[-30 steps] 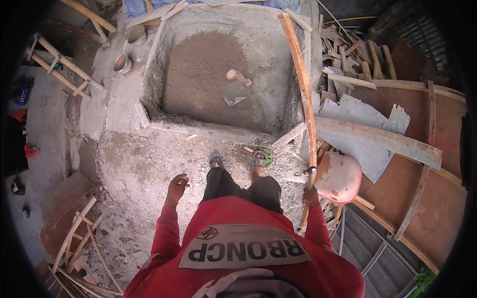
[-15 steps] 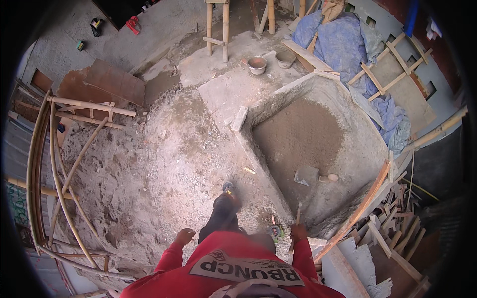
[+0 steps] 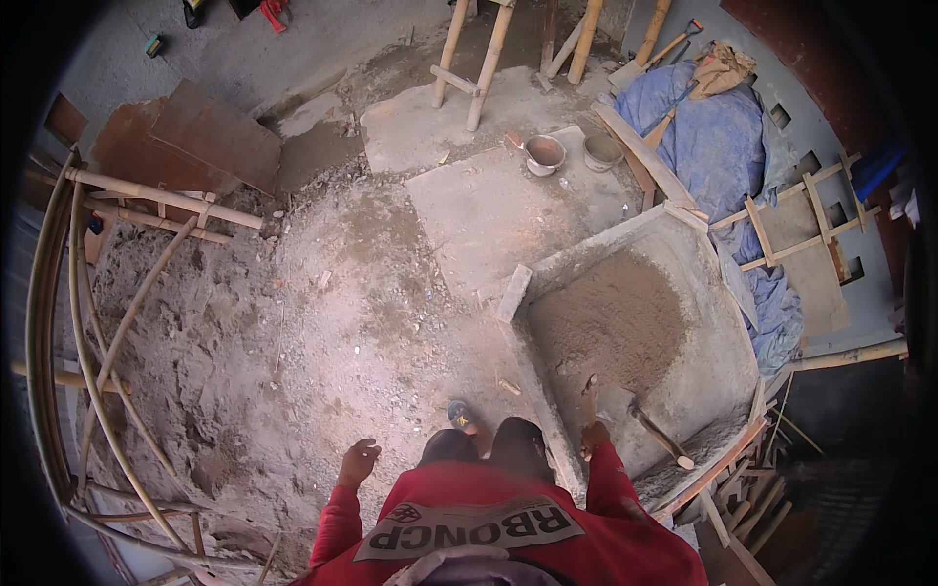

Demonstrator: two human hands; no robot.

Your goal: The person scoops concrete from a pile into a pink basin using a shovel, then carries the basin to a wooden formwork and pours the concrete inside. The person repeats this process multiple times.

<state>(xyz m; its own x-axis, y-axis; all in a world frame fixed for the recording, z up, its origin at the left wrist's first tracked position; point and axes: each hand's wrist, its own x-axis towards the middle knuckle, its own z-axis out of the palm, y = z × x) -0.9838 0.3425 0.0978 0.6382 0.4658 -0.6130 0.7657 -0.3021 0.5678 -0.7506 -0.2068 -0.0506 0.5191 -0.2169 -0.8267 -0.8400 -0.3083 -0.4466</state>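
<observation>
My right hand is closed round a wooden stick, whose upper end points over the low wall of a mixing trough. Whether that stick carries a tool head cannot be made out. Inside the trough a hoe leans with its wooden handle slanting to the right, its grey blade close by my right hand. Brown sandy mix covers the trough's far part. On the left, my left hand hangs over the gravelly ground with nothing in it, fingers loosely bent and apart.
Two buckets stand beyond the trough, near bamboo legs. Blue tarpaulin and a wooden ladder-like frame lie at the far right. Bamboo poles stand over the rough sand at left. Scrap timber lies at near right.
I have moved closer to the trough, and my right hand has come to its wall with the stick. The hoe's handle now tilts towards the near right.
</observation>
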